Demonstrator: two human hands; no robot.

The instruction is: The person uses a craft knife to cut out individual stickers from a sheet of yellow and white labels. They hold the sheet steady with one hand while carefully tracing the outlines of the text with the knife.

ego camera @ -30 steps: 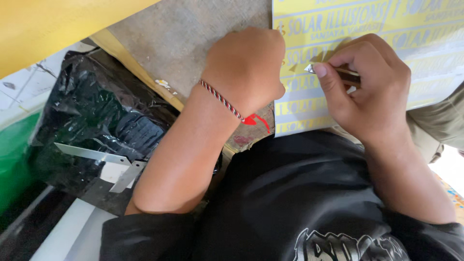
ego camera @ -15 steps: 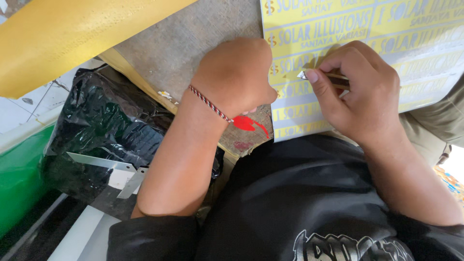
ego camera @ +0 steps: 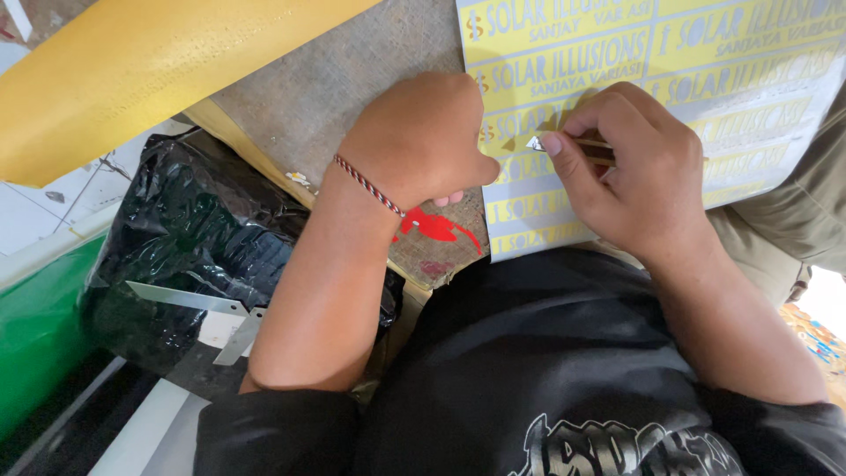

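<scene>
Around your work, a crinkled black plastic bag (ego camera: 189, 238) sits low on your left with two thin strips of bare metal (ego camera: 207, 308) lying across it, and a green surface (ego camera: 35, 326) runs beyond it. A broad yellow roll of sheet material (ego camera: 150, 62) slants across the top left, resting over the grey-brown fabric-covered board (ego camera: 352, 79) on your lap. A small red cut-out scrap (ego camera: 436, 227) lies on that board, just below your left wrist. Your own left forearm crosses the board's near edge and hides part of it.

The yellow and grey vinyl sticker sheet with rows of cut lettering (ego camera: 705, 62) lies on the board, reaching off to your right over your knee. Your left hand (ego camera: 423, 137) is curled into a loose fist, pressing down on the sheet's left edge, holding nothing. Your right hand (ego camera: 634, 172) pinches a slim metal-tipped cutting tool (ego camera: 551, 143) between thumb and forefingers; its tip touches the sheet just beside your left knuckles.
</scene>
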